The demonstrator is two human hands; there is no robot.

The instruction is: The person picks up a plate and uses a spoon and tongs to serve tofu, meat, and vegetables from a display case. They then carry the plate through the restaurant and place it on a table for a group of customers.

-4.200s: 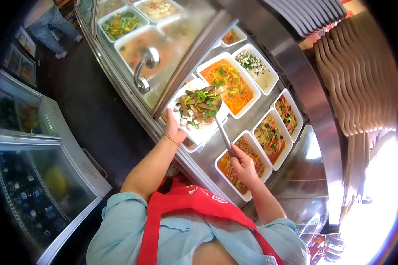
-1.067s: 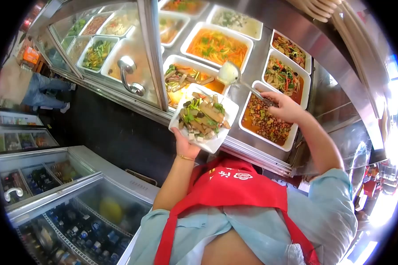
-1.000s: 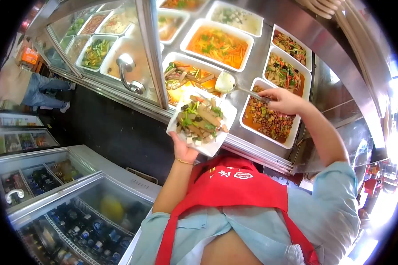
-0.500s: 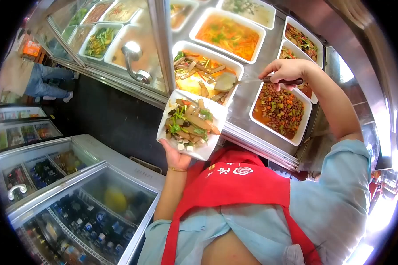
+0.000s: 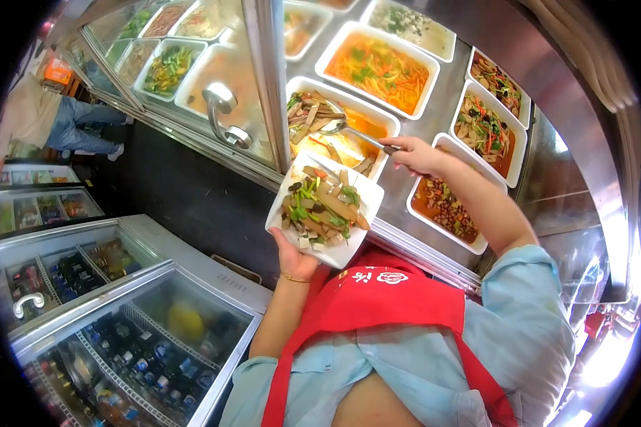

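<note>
My left hand holds up a square white plate piled with sliced brown strips, green vegetables and white cubes. My right hand grips the handle of a metal ladle whose bowl is dipped into the white tray of sliced strips in orange sauce, just behind the plate. A tray of beans in red sauce lies under my right forearm.
Several white food trays fill the steel counter, among them orange shredded vegetables. A glass sliding cover with a metal handle shuts the left half. Drinks freezers stand at lower left. Another person's legs show at far left.
My right hand has swung the ladle from above the bean tray leftwards and lowered its bowl into the sliced-strip tray. The plate stays held in my left hand, shifted slightly.
</note>
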